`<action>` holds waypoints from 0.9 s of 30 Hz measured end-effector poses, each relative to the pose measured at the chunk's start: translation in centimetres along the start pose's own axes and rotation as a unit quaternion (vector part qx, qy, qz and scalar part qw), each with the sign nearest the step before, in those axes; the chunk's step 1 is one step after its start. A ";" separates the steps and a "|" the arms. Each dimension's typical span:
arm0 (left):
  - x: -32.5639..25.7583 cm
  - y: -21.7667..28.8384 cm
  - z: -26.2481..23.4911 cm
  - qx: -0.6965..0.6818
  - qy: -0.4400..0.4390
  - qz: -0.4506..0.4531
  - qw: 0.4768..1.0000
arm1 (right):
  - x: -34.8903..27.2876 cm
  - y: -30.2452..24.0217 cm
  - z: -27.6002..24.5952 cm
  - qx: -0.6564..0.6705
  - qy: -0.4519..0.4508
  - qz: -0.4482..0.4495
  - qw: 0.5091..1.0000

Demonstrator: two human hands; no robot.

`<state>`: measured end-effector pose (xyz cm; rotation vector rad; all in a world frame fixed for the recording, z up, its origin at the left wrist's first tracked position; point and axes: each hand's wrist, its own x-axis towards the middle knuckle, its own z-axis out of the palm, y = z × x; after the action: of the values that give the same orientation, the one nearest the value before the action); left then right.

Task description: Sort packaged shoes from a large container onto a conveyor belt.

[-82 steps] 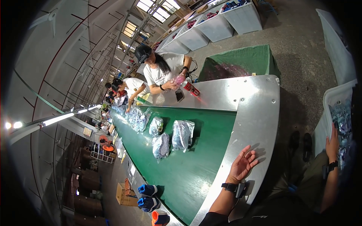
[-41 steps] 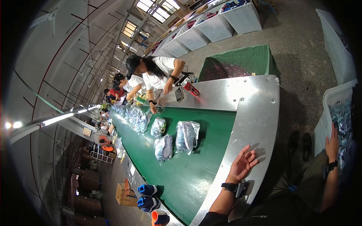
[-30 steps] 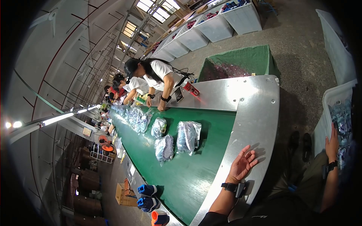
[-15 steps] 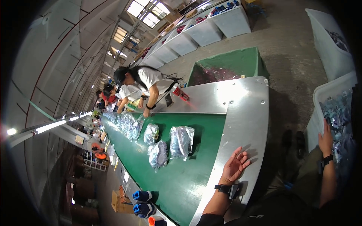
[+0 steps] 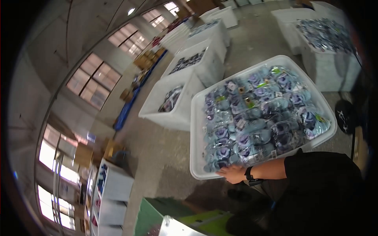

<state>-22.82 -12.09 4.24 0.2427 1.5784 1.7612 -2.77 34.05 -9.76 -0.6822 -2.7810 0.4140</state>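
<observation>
My view no longer holds the green conveyor belt with its bagged packets and the co-workers along it; I have turned to the floor beside it, and only a sliver of a green frame (image 5: 149, 214) and a metal corner (image 5: 173, 227) shows at six o'clock. So my attention is now on the supply rather than the belt.

The concrete floor (image 5: 157, 157) fills the middle. On it, from the centre out toward two o'clock, sits the big white plastic bin (image 5: 195, 157), heaped to its rim with clear bags of blue and purple items (image 5: 256, 118). More white bins (image 5: 173, 116) of the same kind run away in a row toward twelve o'clock, and another full one (image 5: 327, 59) stands at one o'clock. At eight o'clock are white shelf units (image 5: 114, 185) and brown cartons (image 5: 84, 153) beneath the windows.

A second ago my right hand was already at this bin while my left lay spread on the metal edge of the belt. Now only one hand (image 5: 232, 173) shows, reaching in from four o'clock on a black-sleeved arm with a dark wristwatch (image 5: 249, 173); I take it for my right. Its grip is flattened, fingers together and laid on the near rim of the bin at the lowest bags, closed round nothing that I can make out. My left hand is out of view, so I cannot tell how its grip stands.

The bags are all in the bin, none lifted.
</observation>
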 end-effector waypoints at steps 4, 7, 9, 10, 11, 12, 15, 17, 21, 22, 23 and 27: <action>5.2 2.5 0.6 0.092 -0.024 0.033 0.995 | -0.9 1.1 -0.2 -0.017 0.040 0.020 0.999; 7.2 3.1 0.8 0.141 -0.011 0.064 0.988 | -0.4 1.1 -0.8 -0.030 0.030 0.025 0.999; 8.0 3.1 0.7 0.170 0.005 0.083 0.982 | -0.4 0.8 -1.9 0.008 0.022 0.012 1.000; 8.3 3.2 0.7 0.185 0.012 0.091 0.978 | -0.3 0.8 -1.8 0.001 0.035 0.008 0.999; 8.5 3.3 0.6 0.201 0.020 0.099 0.974 | -0.3 0.9 -1.7 0.002 0.036 0.008 0.999; 8.6 3.4 0.5 0.216 0.029 0.107 0.970 | -0.3 1.0 -1.6 -0.003 0.030 0.012 0.999; 8.5 3.5 -0.2 0.260 0.062 0.128 0.955 | -0.4 0.9 -2.1 -0.009 0.022 0.016 1.000; 7.6 3.1 -0.9 0.288 0.090 0.137 0.943 | -0.7 0.7 -2.0 -0.010 0.016 0.012 1.000; 3.6 0.9 -3.1 0.330 0.170 0.143 0.918 | -0.2 0.7 -0.8 -0.002 0.019 0.014 1.000; 1.9 -0.3 -3.7 0.337 0.198 0.139 0.910 | 0.1 0.3 -0.9 0.007 0.014 0.018 1.000; 0.5 -1.2 -3.8 0.351 0.219 0.131 0.901 | -0.2 0.5 -0.8 0.021 0.006 0.031 0.999; -11.1 -6.0 -6.7 0.389 0.357 0.077 0.846 | 0.1 1.0 -1.4 0.090 0.005 0.031 0.995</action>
<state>-16.59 -24.55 0.92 0.0833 2.8617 1.2654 -2.03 35.23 -8.80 -0.7269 -2.6760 0.6624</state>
